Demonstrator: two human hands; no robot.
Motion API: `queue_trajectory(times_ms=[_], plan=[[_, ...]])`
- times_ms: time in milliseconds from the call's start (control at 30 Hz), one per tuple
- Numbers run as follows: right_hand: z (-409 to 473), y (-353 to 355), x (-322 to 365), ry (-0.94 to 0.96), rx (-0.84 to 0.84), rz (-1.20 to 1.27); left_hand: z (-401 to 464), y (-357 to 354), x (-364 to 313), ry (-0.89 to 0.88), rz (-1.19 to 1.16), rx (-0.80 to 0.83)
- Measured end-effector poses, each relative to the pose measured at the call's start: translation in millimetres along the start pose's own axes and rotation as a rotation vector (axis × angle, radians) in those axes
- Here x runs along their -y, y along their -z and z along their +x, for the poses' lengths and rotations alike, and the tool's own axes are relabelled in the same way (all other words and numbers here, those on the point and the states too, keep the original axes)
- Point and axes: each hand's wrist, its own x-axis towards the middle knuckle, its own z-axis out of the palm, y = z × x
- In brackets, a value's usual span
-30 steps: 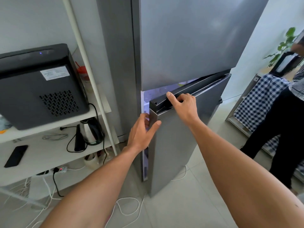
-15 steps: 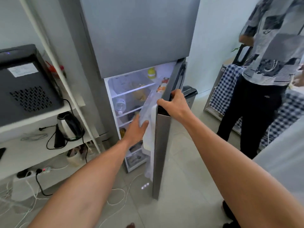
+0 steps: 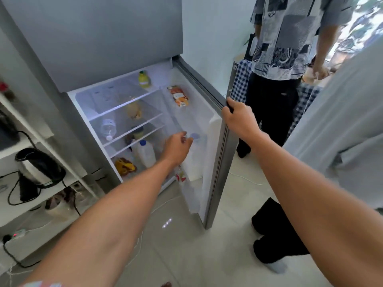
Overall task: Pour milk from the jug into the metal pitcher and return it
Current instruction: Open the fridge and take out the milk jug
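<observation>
The grey fridge's lower door (image 3: 219,162) stands wide open. My right hand (image 3: 238,118) grips the door's top edge. A white milk jug with a pale blue cap (image 3: 194,158) stands in the door rack. My left hand (image 3: 177,147) hovers just left of that jug's cap, fingers loosely curled with nothing in them. A second white milk jug with a blue cap (image 3: 145,154) stands on the lower shelf inside. No metal pitcher is in view.
Inside the fridge are a yellow bottle (image 3: 144,79), a lying water bottle (image 3: 108,128) and an orange packet (image 3: 178,96). A kettle (image 3: 39,166) sits on the white shelf at left, above floor cables. A person in black trousers (image 3: 273,112) stands right behind the door.
The fridge door swung from barely ajar to wide open under my right hand. My left hand left the door's edge and reached in toward the jug in the door rack.
</observation>
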Motion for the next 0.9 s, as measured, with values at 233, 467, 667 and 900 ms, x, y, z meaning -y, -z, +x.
queue_trajectory(times_ms=[233,467,667,900], plan=[[14,10,-39,-0.003,-0.098,-0.164,14,-35,4,-0.026,-0.05,0.082],[19,-4,-54,0.05,-0.308,-0.11,26,-69,34,0.162,-0.043,0.142],[25,-30,-53,0.098,-0.612,-0.089,53,-105,48,0.326,-0.155,0.188],[34,-42,-56,0.093,-0.76,-0.085,64,-126,55,0.53,-0.41,0.242]])
